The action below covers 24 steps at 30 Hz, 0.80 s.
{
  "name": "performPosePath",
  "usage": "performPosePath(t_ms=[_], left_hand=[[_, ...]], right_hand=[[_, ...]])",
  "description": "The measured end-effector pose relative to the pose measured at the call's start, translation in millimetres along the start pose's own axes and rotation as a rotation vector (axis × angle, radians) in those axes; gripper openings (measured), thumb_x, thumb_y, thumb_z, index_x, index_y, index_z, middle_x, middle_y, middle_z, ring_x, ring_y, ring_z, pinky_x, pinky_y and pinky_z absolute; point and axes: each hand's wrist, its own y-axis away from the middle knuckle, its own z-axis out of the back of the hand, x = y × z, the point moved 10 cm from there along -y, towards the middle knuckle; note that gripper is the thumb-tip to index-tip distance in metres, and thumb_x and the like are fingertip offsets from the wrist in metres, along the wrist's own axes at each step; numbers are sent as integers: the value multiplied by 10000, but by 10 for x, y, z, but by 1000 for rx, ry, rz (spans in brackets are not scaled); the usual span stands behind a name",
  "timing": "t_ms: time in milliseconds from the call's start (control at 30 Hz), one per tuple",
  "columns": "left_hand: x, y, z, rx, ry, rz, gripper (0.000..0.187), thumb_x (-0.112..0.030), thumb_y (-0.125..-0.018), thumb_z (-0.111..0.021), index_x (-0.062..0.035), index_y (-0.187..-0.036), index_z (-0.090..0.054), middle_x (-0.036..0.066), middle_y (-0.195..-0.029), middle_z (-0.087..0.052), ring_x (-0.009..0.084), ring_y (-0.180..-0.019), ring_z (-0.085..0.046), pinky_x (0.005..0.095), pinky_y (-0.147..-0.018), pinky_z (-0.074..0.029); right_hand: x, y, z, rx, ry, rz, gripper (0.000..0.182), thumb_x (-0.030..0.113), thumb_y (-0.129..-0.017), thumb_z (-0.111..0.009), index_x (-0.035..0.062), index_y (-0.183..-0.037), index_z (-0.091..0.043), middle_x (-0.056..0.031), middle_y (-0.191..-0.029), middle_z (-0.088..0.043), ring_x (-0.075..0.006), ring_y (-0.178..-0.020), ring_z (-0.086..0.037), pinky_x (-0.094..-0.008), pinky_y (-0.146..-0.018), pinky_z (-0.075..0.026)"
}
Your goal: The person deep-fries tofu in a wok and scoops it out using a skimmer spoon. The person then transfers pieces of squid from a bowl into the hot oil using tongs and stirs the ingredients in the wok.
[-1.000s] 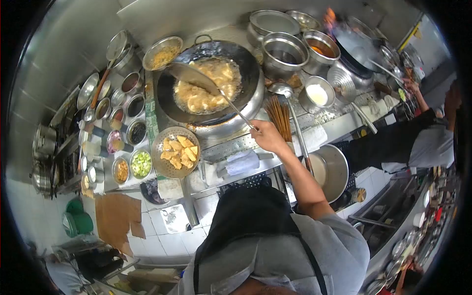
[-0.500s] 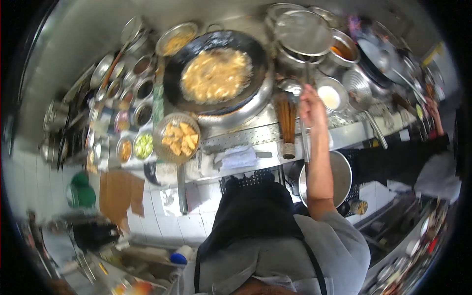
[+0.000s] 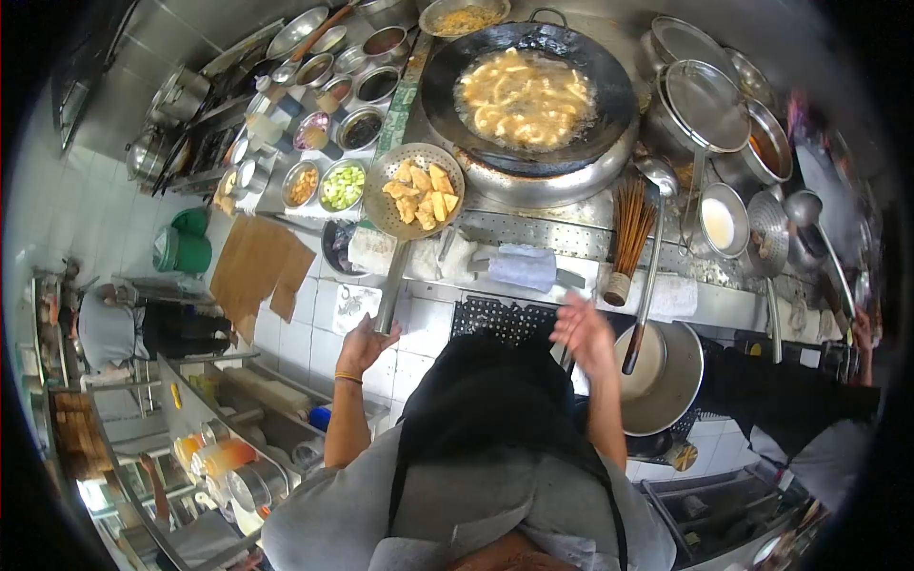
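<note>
My left hand (image 3: 360,348) is at the handle end of a perforated skimmer (image 3: 397,285), its fingers apart and the handle tip between thumb and fingers. Golden fried chunks (image 3: 420,195) lie in the skimmer's bowl, which rests over the counter edge. My right hand (image 3: 585,335) hovers in front of the counter, palm up, fingers spread and holding nothing. Right of it, a long-handled ladle (image 3: 651,266) lies with its handle hanging over the edge. Beyond, pale pieces (image 3: 525,99) bubble in oil in a black wok (image 3: 619,124).
Left stand small bowls of chopped greens (image 3: 343,185), dark sauces and other ingredients. A bamboo brush (image 3: 629,233) and folded cloth (image 3: 522,267) lie on the front ledge. Below right is a large pot (image 3: 693,381). Strainers (image 3: 706,105) sit at right, near another person's arm (image 3: 862,352).
My right hand has let go of the long handle by the ladle and come back toward my body. My left hand has come into view at the skimmer. The view has shifted.
</note>
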Motion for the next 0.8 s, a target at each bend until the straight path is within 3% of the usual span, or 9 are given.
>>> performPosePath(t_ms=[167, 200, 300, 333, 433, 600, 633, 733, 800], left_hand=[[-493, -182, -1026, 284, 1, 57, 561, -533, -1030, -465, -14, -1222, -561, 115, -1009, -667, 210, -753, -659, 364, -703, -602], [-505, -153, -1129, 228, 6, 77, 486, -481, -1033, -500, -31, -1205, -568, 50, -851, -616, 153, -617, -579, 312, -585, -550], [-387, -257, -1262, 428, 12, 190, 349, -384, -1022, -565, -50, -1122, -576, 5, -758, -550, 114, -548, -511, 282, -492, -462], [-378, -294, -1253, 428, -22, 182, 175, -227, -976, -617, -74, -1037, -558, -13, -720, -489, 94, -525, -454, 274, -449, -392], [-427, -272, -1235, 459, 42, 180, 115, -138, -925, -629, -90, -980, -541, -16, -708, -481, 97, -519, -444, 280, -441, -390], [-729, 201, -977, 200, -246, -13, 136, -113, -897, -627, -128, -869, -495, -33, -698, -437, 101, -555, -441, 266, -500, -393], [-656, 47, -762, 310, -248, 33, 97, -150, -900, -639, -105, -935, -561, -7, -767, -511, 115, -675, -522, 269, -599, -450], [-828, 493, -907, 337, -302, 33, 443, -168, -915, -628, -48, -1325, -512, 146, -1368, -543, 249, -1026, -611, 294, -829, -476], [-855, 381, -988, 559, -284, 122, 354, -125, -907, -613, -56, -1241, -518, 63, -1018, -533, 158, -722, -549, 269, -598, -441]], right_hand=[[-917, 497, 1, -216, 86, -25, 328, 232, -1051, -525, 39, -1315, -556, -78, -993, -674, -174, -815, -670, -345, -704, -582], [-1037, 551, 6, -255, 108, -14, 325, 226, -1047, -537, 38, -1312, -561, -76, -984, -674, -171, -810, -670, -338, -698, -581], [-1233, 704, -99, -365, 188, 46, 328, 206, -1034, -569, 38, -1316, -564, -70, -990, -663, -151, -803, -657, -305, -684, -576], [-1281, 742, -135, -395, 216, 80, 326, 201, -1035, -566, 38, -1317, -564, -70, -994, -660, -150, -802, -654, -302, -683, -575], [-1408, 868, -233, -473, 265, 122, 329, 194, -1033, -568, 34, -1322, -562, -67, -1009, -650, -147, -807, -646, -301, -683, -572], [-1668, 1138, -218, -573, 394, 133, 386, 241, -1011, -609, 40, -1338, -568, -67, -1048, -665, -144, -849, -654, -301, -716, -573], [-1741, 1172, -186, -623, 420, 86, 390, 230, -1009, -610, 37, -1346, -571, -62, -1047, -670, -132, -857, -653, -278, -714, -565], [-1926, 1233, -56, -638, 480, 164, 342, 229, -1009, -577, 10, -1270, -608, -57, -954, -673, -114, -772, -628, -281, -647, -518], [-1846, 1366, 13, -741, 658, 357, 328, 197, -941, -595, -4, -1191, -663, -106, -913, -721, -173, -759, -673, -333, -630, -539]])
